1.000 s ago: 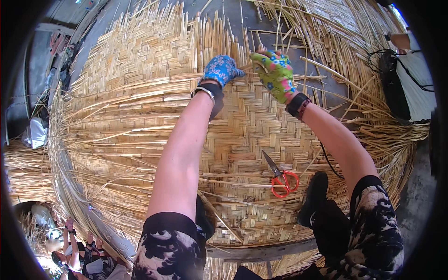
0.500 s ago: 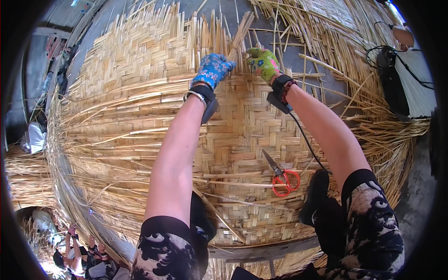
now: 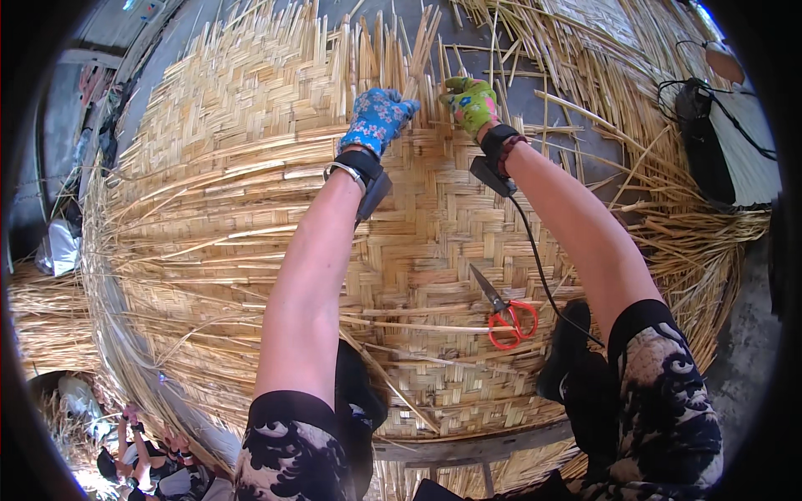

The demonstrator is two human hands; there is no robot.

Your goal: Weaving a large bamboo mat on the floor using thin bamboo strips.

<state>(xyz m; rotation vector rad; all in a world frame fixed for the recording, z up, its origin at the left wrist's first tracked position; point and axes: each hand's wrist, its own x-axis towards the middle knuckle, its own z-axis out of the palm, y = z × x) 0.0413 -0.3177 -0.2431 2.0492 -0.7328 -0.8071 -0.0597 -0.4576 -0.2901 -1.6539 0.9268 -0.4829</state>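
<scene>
My left hand (image 3: 380, 118), in a blue flowered glove, is closed on several pale bamboo strips (image 3: 418, 57) that stand up from its fingertips, fanned slightly apart. Just to its right, my right hand (image 3: 471, 105) in a green flowered glove has its fingers curled in at the mat's unfinished far edge, pinching at a bamboo strip; the fingertips partly hide the grip. Under both arms spreads a large woven bamboo mat (image 3: 434, 221) in a zigzag pattern. Red-handled scissors (image 3: 506, 316) lie on it near my right foot, blades pointing away.
Loose bamboo strips (image 3: 585, 113) lie scattered at the far right, over a grey surface. A black cable (image 3: 535, 238) hangs from my right wrist device. A black-and-white bag (image 3: 714, 150) stands at the right. Other people (image 3: 154, 459) sit at the lower left. A wooden bar (image 3: 476, 451) runs along the near edge.
The strips in my left hand have gone from a tight, right-leaning bundle to a more upright, spread fan. My right fingers have curled in, and that hand has shifted slightly left.
</scene>
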